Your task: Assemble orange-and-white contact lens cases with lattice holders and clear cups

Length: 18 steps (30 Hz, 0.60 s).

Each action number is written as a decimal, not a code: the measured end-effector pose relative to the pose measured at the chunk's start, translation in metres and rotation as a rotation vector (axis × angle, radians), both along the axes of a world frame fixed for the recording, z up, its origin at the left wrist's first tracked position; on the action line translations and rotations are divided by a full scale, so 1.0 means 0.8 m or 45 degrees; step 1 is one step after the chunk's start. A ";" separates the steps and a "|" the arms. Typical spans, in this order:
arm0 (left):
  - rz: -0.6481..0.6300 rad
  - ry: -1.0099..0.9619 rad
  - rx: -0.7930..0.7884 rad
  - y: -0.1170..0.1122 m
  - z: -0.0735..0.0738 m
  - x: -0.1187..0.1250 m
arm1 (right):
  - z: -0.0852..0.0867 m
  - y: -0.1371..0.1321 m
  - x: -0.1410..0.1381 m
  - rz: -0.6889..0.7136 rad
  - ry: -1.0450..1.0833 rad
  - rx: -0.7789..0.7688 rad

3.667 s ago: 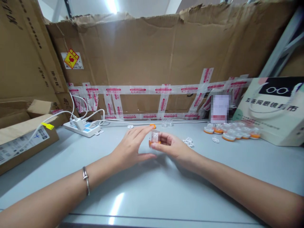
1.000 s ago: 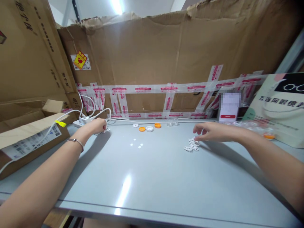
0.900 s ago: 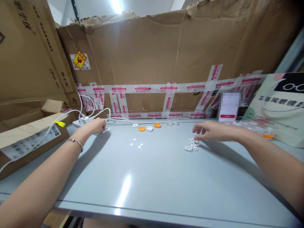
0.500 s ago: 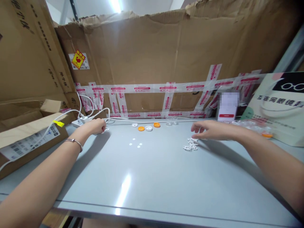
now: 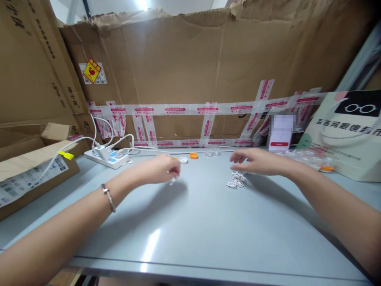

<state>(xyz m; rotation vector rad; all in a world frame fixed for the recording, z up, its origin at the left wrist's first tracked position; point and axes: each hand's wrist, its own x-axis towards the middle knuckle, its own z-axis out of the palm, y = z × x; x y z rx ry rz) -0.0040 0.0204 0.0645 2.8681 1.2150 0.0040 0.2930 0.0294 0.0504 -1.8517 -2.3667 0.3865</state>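
- The left hand has its fingers curled close together, low over the desk. Small white pieces show at and just under the fingertips; whether they are pinched or lie loose, I cannot tell.
- The right hand hangs with its thumb apart from the other fingers, a gap between them and nothing seen in it.
- Just below that thumb lies a loose heap of white openwork pieces; whether the thumb touches the nearest one is unclear.
- Beyond the left hand are a white ring and an orange ring, near each other; a sliver of a second orange piece shows from behind the left hand.
- Farther back, between the hands, clear cups stand near a white cable, apart from the rings.
- Past the right forearm, a cluster of clear containers, one with an orange base, sits before a paper bag.
- My judgement is that the work is partway along: the cluster looks put together, while heap, rings and cups lie separate, unfitted. How many pieces remain cannot be counted.
- Outermost are a phone, a power strip and an opened carton.
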 end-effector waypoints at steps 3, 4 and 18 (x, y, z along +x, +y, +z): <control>-0.180 0.052 0.007 -0.017 -0.006 0.043 | -0.004 -0.001 -0.006 0.049 0.013 0.049; -0.201 0.074 0.012 -0.019 -0.008 0.051 | -0.005 -0.001 -0.009 0.075 0.023 0.065; 0.174 -0.005 0.073 0.050 -0.010 0.012 | -0.005 -0.020 -0.035 0.272 0.196 0.147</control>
